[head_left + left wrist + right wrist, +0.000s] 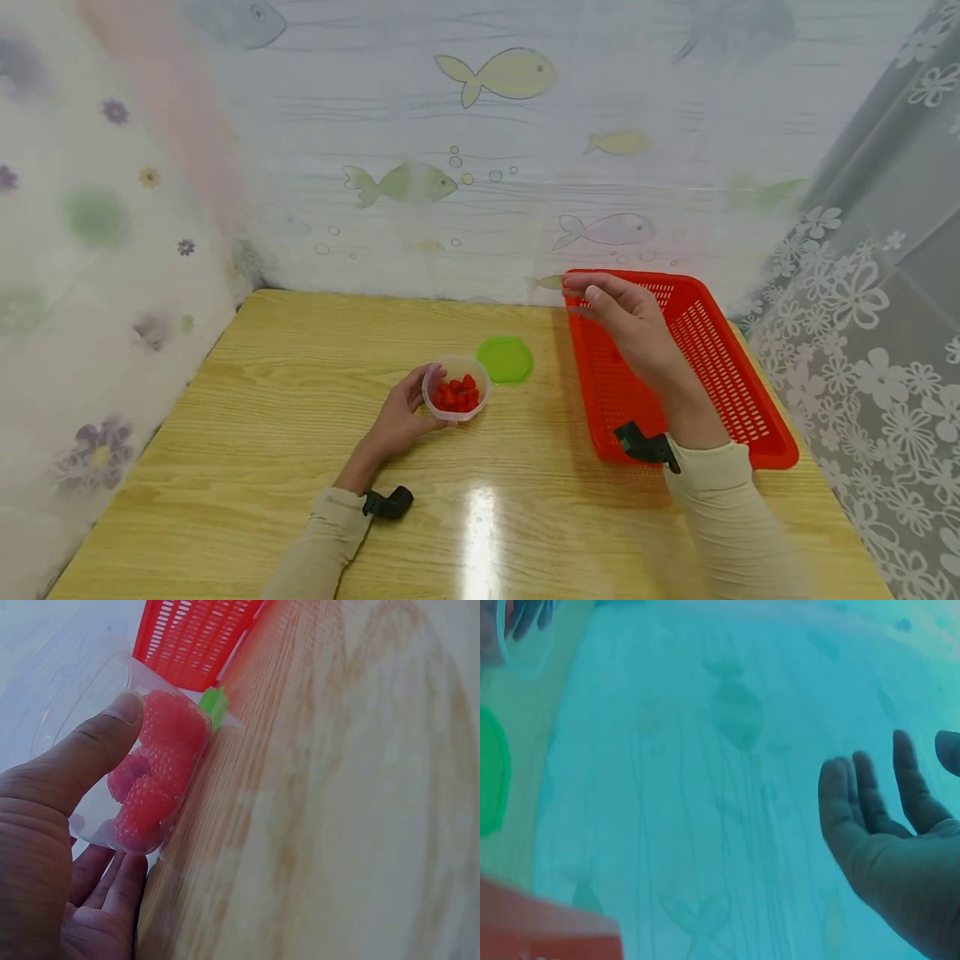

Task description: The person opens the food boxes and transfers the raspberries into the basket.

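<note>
A small clear plastic container point(456, 367) holds several red berries point(456, 395) with a bumpy surface. My left hand point(401, 421) grips its side; in the left wrist view the thumb point(90, 754) lies along the near wall and the other fingers are behind and below. Right beside the container lies a bright green lid point(506, 360). Raised over the red plastic basket point(712, 350), my right hand point(637, 329) has loosely bent, spread fingers and holds nothing. The right wrist view shows that hand point(900, 840) against the patterned backdrop.
The slotted basket takes up the right side of the wooden table point(262, 400), near its back edge. A fish-print curtain point(405, 242) hangs along the back. Flowered sheets point(90, 317) close in the left and right sides.
</note>
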`<state>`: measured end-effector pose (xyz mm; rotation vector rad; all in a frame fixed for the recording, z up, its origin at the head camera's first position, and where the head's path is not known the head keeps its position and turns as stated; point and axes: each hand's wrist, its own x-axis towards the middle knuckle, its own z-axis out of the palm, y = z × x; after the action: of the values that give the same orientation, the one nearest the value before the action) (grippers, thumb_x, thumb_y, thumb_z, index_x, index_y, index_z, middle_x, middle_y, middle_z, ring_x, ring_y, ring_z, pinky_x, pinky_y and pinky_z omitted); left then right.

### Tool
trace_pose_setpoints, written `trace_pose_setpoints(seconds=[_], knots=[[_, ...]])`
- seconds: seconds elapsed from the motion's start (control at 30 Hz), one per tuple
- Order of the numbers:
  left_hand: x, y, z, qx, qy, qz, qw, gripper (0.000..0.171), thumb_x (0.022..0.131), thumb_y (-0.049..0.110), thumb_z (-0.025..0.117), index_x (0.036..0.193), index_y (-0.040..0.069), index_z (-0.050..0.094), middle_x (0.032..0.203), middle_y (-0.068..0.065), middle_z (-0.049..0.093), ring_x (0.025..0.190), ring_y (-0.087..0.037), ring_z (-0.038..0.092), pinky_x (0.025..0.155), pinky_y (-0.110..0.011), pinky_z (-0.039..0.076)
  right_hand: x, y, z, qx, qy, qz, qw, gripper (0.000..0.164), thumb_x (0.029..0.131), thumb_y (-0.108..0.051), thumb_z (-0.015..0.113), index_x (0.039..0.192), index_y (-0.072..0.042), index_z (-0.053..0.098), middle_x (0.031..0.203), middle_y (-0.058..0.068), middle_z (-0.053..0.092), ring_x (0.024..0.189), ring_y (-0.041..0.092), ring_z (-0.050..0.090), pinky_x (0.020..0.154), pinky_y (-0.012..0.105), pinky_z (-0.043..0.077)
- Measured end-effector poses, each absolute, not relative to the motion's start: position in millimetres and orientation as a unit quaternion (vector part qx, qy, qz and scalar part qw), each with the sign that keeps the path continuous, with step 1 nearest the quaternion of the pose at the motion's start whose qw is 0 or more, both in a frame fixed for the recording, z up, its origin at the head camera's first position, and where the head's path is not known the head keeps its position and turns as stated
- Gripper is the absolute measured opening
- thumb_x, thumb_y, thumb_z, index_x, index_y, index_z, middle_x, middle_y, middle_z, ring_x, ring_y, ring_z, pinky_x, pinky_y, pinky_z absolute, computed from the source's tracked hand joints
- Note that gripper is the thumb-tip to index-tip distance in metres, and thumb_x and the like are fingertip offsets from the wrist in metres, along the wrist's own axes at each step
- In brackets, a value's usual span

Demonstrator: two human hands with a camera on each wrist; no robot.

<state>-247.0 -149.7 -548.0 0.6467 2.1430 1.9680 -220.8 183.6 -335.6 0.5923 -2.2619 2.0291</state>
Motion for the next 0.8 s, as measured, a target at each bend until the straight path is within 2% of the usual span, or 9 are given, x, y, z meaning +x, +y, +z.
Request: trace_pose_setpoints(seconds=[0.13,0.27,0.43,0.6,0.8], knots=[[-247,-150,-547,0.218,0.718,0.656,0.076,0.087,0.080,-0.004,0.084,0.154,0.001,0.038,0.153,-0.021,0.047,0.145,-0.035,0.043,0.116,-0.039,0.037,-217,150,-343,0.194,-0.744,0.639,0.023,0.026,0.107,-0.016,0.054,0.125,-0.003,0.066,0.133,-0.001,0.064,0.122,0.021,0.058,0.106,0.034,0.048],[-247,-151,-548,0.220,0.717,0.657,0.078,0.088,0.080,-0.004,0.084,0.154,0.003,0.038,0.153,-0.022,0.047,0.145,-0.036,0.042,0.116,-0.041,0.037,-221,125,-360,0.202,-0.743,0.638,0.009,0.029,0.107,-0.014,0.053,0.125,0.006,0.063,0.136,0.009,0.063,0.126,0.024,0.057,0.111,0.042,0.046],[-245,-151,-548,0.214,0.719,0.657,0.080,0.087,0.080,-0.003,0.084,0.154,0.005,0.040,0.152,-0.020,0.049,0.144,-0.033,0.044,0.117,-0.041,0.037,-228,104,-391,0.187,-0.729,0.658,-0.008,0.029,0.107,-0.014,0.053,0.121,0.008,0.065,0.142,0.017,0.058,0.136,0.027,0.050,0.117,0.050,0.039],[-245,-150,-548,0.215,0.716,0.659,0.079,0.086,0.080,-0.004,0.083,0.153,0.003,0.039,0.151,-0.020,0.049,0.144,-0.034,0.043,0.117,-0.042,0.037,-230,89,-427,0.131,-0.717,0.685,0.005,0.028,0.105,-0.011,0.056,0.117,0.013,0.064,0.143,0.019,0.056,0.140,0.032,0.046,0.118,0.053,0.038],[-245,-150,-546,0.217,0.715,0.660,0.078,0.087,0.081,-0.004,0.083,0.154,0.001,0.037,0.152,-0.022,0.047,0.144,-0.035,0.043,0.117,-0.043,0.037,-236,78,-465,0.082,-0.724,0.685,0.016,0.024,0.101,-0.009,0.063,0.116,0.009,0.068,0.147,0.016,0.052,0.138,0.033,0.051,0.114,0.051,0.043]])
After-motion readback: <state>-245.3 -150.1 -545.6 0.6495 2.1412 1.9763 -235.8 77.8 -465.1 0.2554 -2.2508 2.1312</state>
